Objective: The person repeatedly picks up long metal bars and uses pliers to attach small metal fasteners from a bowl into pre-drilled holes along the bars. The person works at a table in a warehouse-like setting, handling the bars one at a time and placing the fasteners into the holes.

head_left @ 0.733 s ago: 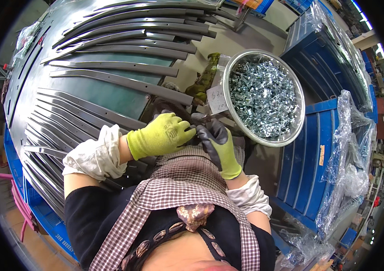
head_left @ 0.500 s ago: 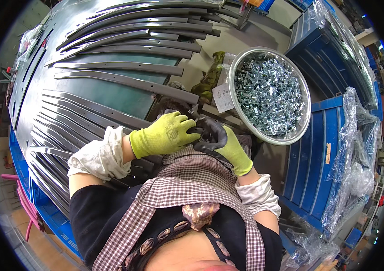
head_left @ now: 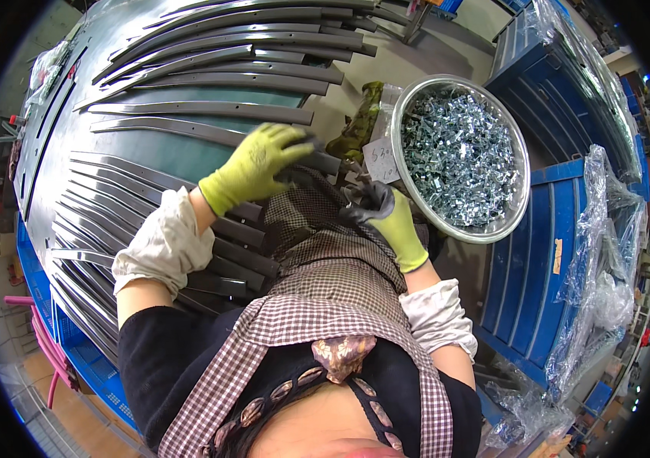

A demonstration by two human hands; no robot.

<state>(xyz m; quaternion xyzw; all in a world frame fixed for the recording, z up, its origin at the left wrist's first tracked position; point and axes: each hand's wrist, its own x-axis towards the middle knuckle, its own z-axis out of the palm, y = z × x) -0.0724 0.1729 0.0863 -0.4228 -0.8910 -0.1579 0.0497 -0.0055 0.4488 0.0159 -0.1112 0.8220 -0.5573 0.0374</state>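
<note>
At a surface (head_left: 187,156) spread with long, curved dark metal strips, we reach out with our left hand (head_left: 252,164), gloved in yellow-green, the fingers (head_left: 294,141) spread and laid flat on one dark metal strip (head_left: 218,136) that runs across the middle of the spread, near its right-hand end. Our right hand (head_left: 386,217), in a matching glove with a dark palm, hangs just below the rim of a round metal bowl (head_left: 520,164) heaped with small shiny metal clips (head_left: 459,156); its fingers (head_left: 363,202) are curled narrowly, and we cannot tell whether they pinch anything. A small paper tag (head_left: 381,159) leans against the bowl's left rim, with an olive-coloured rag (head_left: 359,126) just beside it. More strips fan out above and to the left of the one under our left hand, some overlapping. White sleeve covers sit on both forearms over a checked apron (head_left: 325,259). Blue crates (head_left: 539,259) draped in clear plastic sheeting (head_left: 604,252) stand to our right.
</note>
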